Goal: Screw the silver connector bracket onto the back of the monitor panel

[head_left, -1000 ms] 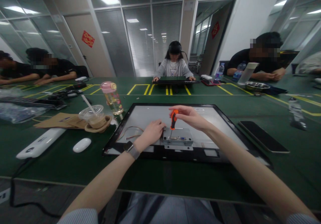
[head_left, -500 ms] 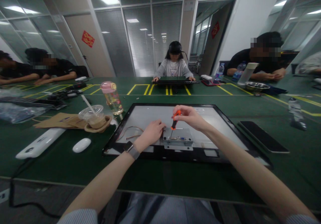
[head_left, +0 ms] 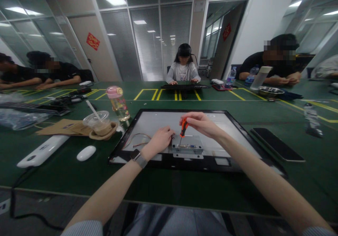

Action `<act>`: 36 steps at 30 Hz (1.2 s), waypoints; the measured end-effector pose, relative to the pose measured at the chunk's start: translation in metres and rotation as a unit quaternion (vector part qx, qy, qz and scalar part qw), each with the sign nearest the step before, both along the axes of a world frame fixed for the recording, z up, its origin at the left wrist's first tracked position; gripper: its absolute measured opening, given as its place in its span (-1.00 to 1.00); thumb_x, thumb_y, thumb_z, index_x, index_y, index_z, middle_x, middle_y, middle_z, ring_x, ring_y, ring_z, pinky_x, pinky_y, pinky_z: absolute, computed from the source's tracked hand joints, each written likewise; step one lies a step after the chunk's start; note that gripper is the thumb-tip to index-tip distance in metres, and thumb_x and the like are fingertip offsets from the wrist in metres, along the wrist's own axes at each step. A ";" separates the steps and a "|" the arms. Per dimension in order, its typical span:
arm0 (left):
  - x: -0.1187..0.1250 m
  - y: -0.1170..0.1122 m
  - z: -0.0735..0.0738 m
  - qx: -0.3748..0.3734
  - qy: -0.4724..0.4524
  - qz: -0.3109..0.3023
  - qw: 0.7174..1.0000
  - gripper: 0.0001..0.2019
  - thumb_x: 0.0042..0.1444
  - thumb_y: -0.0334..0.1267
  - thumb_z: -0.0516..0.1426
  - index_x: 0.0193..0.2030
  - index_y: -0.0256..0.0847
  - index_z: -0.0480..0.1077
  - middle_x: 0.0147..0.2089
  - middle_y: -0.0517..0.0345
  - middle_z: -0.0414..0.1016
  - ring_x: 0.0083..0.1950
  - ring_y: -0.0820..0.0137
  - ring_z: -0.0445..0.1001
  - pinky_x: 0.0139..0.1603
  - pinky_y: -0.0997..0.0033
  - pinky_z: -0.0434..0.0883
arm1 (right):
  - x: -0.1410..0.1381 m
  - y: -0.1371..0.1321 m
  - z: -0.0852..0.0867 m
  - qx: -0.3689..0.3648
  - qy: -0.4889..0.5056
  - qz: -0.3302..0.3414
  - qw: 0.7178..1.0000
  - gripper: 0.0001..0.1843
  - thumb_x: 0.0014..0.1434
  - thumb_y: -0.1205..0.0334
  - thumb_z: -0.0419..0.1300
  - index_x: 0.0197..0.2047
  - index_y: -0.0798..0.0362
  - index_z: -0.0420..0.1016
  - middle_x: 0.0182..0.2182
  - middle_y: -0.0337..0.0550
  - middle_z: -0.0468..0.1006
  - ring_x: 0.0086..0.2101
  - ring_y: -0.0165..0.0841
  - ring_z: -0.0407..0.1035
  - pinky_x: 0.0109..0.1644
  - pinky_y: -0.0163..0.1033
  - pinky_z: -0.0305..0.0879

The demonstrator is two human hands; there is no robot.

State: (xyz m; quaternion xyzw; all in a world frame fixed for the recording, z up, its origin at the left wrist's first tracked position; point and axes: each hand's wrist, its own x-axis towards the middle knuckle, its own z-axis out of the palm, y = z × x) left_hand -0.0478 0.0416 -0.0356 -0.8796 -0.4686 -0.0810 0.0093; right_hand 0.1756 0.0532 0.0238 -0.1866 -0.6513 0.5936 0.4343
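A flat display panel (head_left: pixel 155 121) with a black frame lies on the table before me, pale back side up. Near its front edge sits a grey metal box (head_left: pixel 194 141) with ports along the side facing me. My right hand (head_left: pixel 200 123) is closed around an orange-and-black screwdriver (head_left: pixel 184 126), held slightly tilted, its shaft reaching down to the port side of the box. My left hand (head_left: pixel 161 138), fingers loosely bent and lying over the panel, has its fingertips at the box's left edge. Thin cables (head_left: pixel 136 137) run on the panel left of that hand.
To the left are a white mouse (head_left: pixel 86 153), a white power strip (head_left: pixel 43 151), a plastic cup (head_left: pixel 96 118) in a carrier and a pink-lidded bottle (head_left: pixel 118 104). A black phone-like slab (head_left: pixel 276 143) lies right. A co-worker (head_left: pixel 183 67) sits opposite, others at both sides.
The screwdriver handle has turned in my right fingers, and that hand has shifted slightly. My left hand stays put. The co-worker opposite has moved their hands inward onto the dark panel.
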 end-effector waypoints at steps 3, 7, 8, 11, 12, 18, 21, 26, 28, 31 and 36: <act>0.001 -0.001 0.002 -0.006 0.002 0.005 1.000 -0.68 0.36 -0.41 -0.04 0.09 -0.18 0.47 0.00 -0.02 0.46 -0.02 0.22 0.48 0.09 0.21 0.41 | -0.002 0.002 -0.003 0.017 0.005 -0.044 0.999 -0.83 0.11 0.10 0.45 -0.22 -0.06 0.72 -0.27 -0.22 0.65 -0.26 -0.38 0.49 -0.01 -0.16 0.41; 0.001 -0.002 0.004 -0.006 -0.004 0.002 1.000 -0.68 0.35 -0.42 -0.04 0.09 -0.20 0.47 -0.01 -0.03 0.47 -0.02 0.22 0.48 0.09 0.21 0.41 | -0.001 -0.002 0.004 -0.003 0.002 -0.011 1.000 -0.73 0.22 0.02 0.36 -0.08 -0.03 0.70 -0.13 -0.09 0.68 -0.10 -0.30 0.52 0.11 -0.11 0.38; 0.001 -0.003 0.004 -0.007 -0.004 0.001 1.000 -0.68 0.35 -0.42 -0.04 0.08 -0.20 0.47 -0.01 -0.03 0.47 -0.02 0.22 0.48 0.09 0.22 0.41 | 0.000 -0.003 0.006 -0.009 -0.001 0.004 1.000 -0.70 0.21 0.02 0.37 -0.05 -0.02 0.69 -0.07 -0.05 0.68 -0.04 -0.26 0.52 0.14 -0.09 0.37; 0.001 -0.003 0.004 -0.007 -0.005 0.000 1.000 -0.69 0.35 -0.42 -0.04 0.08 -0.19 0.46 0.00 -0.01 0.47 -0.01 0.23 0.48 0.10 0.23 0.40 | 0.003 -0.005 0.009 -0.024 -0.003 0.037 0.999 -0.64 0.22 0.02 0.37 0.03 -0.01 0.66 -0.10 -0.04 0.70 -0.02 -0.23 0.54 0.18 -0.02 0.35; 0.001 -0.003 0.004 -0.007 -0.005 0.000 1.000 -0.68 0.36 -0.42 -0.04 0.09 -0.19 0.46 0.00 -0.01 0.46 0.00 0.23 0.48 0.11 0.23 0.40 | 0.003 -0.004 0.008 -0.020 -0.003 0.037 0.999 -0.65 0.22 0.02 0.37 0.02 -0.02 0.66 -0.14 -0.06 0.71 -0.06 -0.24 0.55 0.17 -0.03 0.36; 0.000 -0.001 0.002 -0.013 0.000 0.005 1.000 -0.66 0.36 -0.41 -0.06 0.11 -0.17 0.46 0.01 -0.01 0.45 -0.01 0.23 0.47 0.10 0.22 0.40 | 0.002 0.002 0.001 0.038 -0.015 -0.009 0.999 -0.81 0.12 0.06 0.45 -0.24 -0.04 0.70 -0.27 -0.24 0.62 -0.30 -0.39 0.50 -0.13 -0.22 0.42; 0.000 -0.001 0.003 -0.013 -0.002 0.005 1.000 -0.67 0.36 -0.41 -0.05 0.10 -0.17 0.46 0.01 -0.01 0.45 -0.02 0.23 0.48 0.10 0.21 0.40 | 0.001 -0.001 0.005 0.041 -0.020 0.000 0.999 -0.73 0.23 -0.03 0.35 -0.17 -0.02 0.70 -0.20 -0.15 0.64 -0.20 -0.35 0.51 -0.03 -0.18 0.42; 0.000 -0.003 0.004 -0.011 -0.010 -0.001 1.000 -0.69 0.35 -0.43 -0.04 0.07 -0.20 0.47 0.02 -0.03 0.47 0.04 0.23 0.47 0.14 0.21 0.39 | 0.003 -0.006 0.011 -0.006 -0.020 0.061 0.998 -0.65 0.29 -0.02 0.29 0.03 0.00 0.64 -0.06 -0.02 0.68 -0.06 -0.26 0.55 0.18 -0.04 0.35; 0.000 -0.003 0.003 -0.012 -0.012 0.002 1.000 -0.70 0.35 -0.43 -0.04 0.05 -0.20 0.47 0.01 -0.03 0.47 0.06 0.23 0.46 0.16 0.21 0.39 | 0.004 -0.004 0.009 -0.011 -0.014 0.066 0.998 -0.67 0.28 0.00 0.31 0.01 -0.01 0.65 -0.12 -0.05 0.70 -0.11 -0.27 0.57 0.16 -0.02 0.38; 0.000 -0.002 0.002 -0.012 -0.010 0.002 1.000 -0.68 0.36 -0.42 -0.05 0.08 -0.18 0.46 0.01 -0.02 0.46 0.04 0.23 0.47 0.14 0.22 0.39 | 0.003 0.000 0.004 0.014 -0.010 0.031 0.999 -0.77 0.18 0.05 0.40 -0.14 -0.04 0.70 -0.20 -0.15 0.69 -0.20 -0.34 0.54 0.04 -0.12 0.42; 0.001 0.000 0.001 -0.008 0.003 0.005 1.000 -0.67 0.36 -0.41 -0.05 0.11 -0.17 0.46 0.00 -0.02 0.46 0.00 0.22 0.48 0.10 0.21 0.40 | 0.002 0.001 0.002 0.026 -0.017 -0.009 0.999 -0.76 0.17 0.00 0.40 -0.18 -0.04 0.71 -0.21 -0.16 0.67 -0.21 -0.35 0.51 0.03 -0.14 0.40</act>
